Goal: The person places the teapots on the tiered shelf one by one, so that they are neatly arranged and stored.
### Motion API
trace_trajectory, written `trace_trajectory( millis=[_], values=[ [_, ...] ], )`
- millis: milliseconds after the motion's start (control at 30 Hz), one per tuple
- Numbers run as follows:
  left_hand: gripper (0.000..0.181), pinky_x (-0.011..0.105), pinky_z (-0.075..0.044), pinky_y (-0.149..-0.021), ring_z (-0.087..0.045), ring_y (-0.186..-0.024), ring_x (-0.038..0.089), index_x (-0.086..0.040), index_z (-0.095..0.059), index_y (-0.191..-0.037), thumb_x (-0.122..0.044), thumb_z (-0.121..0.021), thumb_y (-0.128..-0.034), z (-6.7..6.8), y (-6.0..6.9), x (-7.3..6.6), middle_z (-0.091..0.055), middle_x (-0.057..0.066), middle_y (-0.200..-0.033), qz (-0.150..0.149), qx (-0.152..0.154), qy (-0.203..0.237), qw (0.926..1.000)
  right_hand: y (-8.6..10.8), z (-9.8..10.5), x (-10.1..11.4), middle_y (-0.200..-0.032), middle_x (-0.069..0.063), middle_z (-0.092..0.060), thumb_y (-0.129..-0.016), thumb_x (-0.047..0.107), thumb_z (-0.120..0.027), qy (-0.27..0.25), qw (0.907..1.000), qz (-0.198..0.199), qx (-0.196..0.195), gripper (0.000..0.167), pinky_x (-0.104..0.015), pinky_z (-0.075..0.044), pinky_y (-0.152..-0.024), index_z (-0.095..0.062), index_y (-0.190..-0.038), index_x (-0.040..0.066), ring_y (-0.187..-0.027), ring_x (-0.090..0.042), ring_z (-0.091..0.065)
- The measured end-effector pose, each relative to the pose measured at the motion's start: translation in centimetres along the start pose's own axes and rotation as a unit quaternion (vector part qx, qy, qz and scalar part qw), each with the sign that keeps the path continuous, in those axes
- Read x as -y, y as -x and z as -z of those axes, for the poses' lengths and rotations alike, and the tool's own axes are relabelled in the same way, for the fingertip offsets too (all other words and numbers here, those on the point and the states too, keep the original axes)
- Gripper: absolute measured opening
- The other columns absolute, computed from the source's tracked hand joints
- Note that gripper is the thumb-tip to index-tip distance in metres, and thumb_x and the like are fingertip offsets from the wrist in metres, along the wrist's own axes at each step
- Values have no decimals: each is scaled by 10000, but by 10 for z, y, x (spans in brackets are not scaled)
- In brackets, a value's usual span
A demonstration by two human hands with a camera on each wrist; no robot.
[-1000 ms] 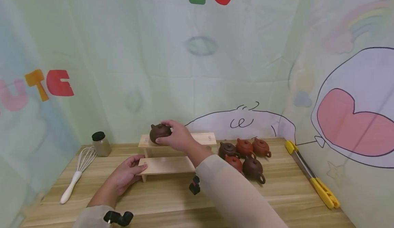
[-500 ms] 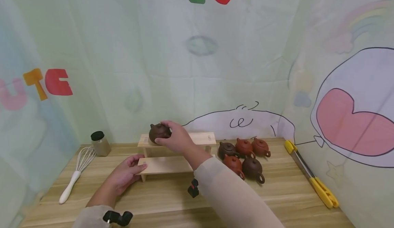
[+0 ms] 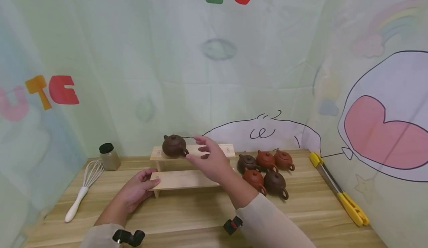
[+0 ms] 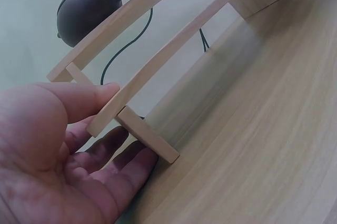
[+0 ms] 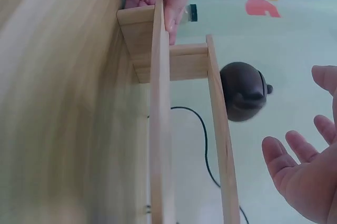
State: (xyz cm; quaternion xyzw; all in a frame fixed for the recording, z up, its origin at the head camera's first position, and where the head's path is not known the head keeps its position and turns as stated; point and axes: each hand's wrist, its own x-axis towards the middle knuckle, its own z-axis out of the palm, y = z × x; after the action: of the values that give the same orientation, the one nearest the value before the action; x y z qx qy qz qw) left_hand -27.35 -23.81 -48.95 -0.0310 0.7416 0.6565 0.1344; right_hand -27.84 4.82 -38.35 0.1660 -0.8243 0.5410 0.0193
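Note:
A dark brown teapot (image 3: pixel 174 145) stands upright at the left end of the upper step of a two-tier wooden stand (image 3: pixel 187 179), its handle turned to the right. My right hand (image 3: pixel 212 161) is just right of that teapot, apart from it, fingers spread and holding nothing; the right wrist view shows the gap too. At the stand's left end my left hand (image 3: pixel 138 188) grips the lower step, thumb on top and the other fingers beneath and behind, as the left wrist view shows. The lower step bears nothing.
Several teapots, dark brown (image 3: pixel 275 183) and reddish (image 3: pixel 283 160), cluster on the table right of the stand. Yellow-handled tongs (image 3: pixel 339 190) lie along the right edge. A white whisk (image 3: pixel 83 190) and a dark-lidded jar (image 3: pixel 110 156) are at the left.
My right hand has let go of the dark brown teapot and drawn back to the right, leaving it on the upper step. The left hand has stayed on the stand.

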Motion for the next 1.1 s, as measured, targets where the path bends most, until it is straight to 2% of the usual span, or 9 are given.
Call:
trace_trajectory(
  millis=[233, 433, 567, 700, 900, 1100],
  values=[
    [665, 603, -437, -1230, -518, -1443, 365, 38, -249, -1635, -188, -587, -1108, -2, -1, 1, -272, 310, -1708, -64, -3, 33, 10000, 35, 29, -22, -1459, 18, -636, -929, 468, -829, 36, 9992, -232, -325, 619, -506, -571, -1103, -578, -1481, 341, -1329, -265, -636],
    [668, 620, -419, -1238, -490, -1470, 393, 26, -250, -1640, -197, -588, -1109, -3, -2, 3, -258, 302, -1719, -30, -9, 27, 10000, 57, 58, -45, -1390, 27, -686, -933, 374, -843, 116, 9972, -380, -638, 582, -499, -566, -1088, -611, -1460, 289, -1315, -272, -638],
    [687, 643, -378, -1256, -475, -1481, 396, 20, -249, -1642, -223, -602, -1105, -1, -1, 2, -234, 299, -1733, -3, -8, 16, 10000, 67, 81, -58, -1385, -24, -697, -959, 292, -820, 63, 9959, -553, -714, 560, -521, -557, -1099, -600, -1472, 258, -1287, -286, -652],
    [695, 634, -389, -1251, -507, -1447, 360, 19, -252, -1641, -239, -609, -1103, 0, 0, 2, -256, 290, -1724, -9, -26, -24, 10000, 75, 105, -69, -1384, -89, -693, -971, 243, -806, -27, 9957, -581, -716, 542, -503, -564, -1096, -589, -1467, 232, -1256, -298, -667],
    [690, 621, -428, -1231, -531, -1413, 336, 28, -255, -1634, -235, -610, -1103, 0, 1, 2, -274, 293, -1706, -29, -30, -58, 10000, 87, 139, -87, -1405, -148, -672, -977, 299, -804, 259, 9936, -675, -864, 550, -486, -569, -1098, -576, -1467, 192, -1277, -314, -662],
    [684, 599, -456, -1214, -542, -1401, 324, 35, -253, -1631, -230, -603, -1106, -1, 0, 1, -267, 297, -1703, -70, 12, -35, 10000, 97, 169, -100, -1420, -141, -671, -995, 352, -776, 753, 9880, -862, -1034, 566, -541, -553, -1123, -565, -1480, 151, -1324, -337, -639]
  ],
)
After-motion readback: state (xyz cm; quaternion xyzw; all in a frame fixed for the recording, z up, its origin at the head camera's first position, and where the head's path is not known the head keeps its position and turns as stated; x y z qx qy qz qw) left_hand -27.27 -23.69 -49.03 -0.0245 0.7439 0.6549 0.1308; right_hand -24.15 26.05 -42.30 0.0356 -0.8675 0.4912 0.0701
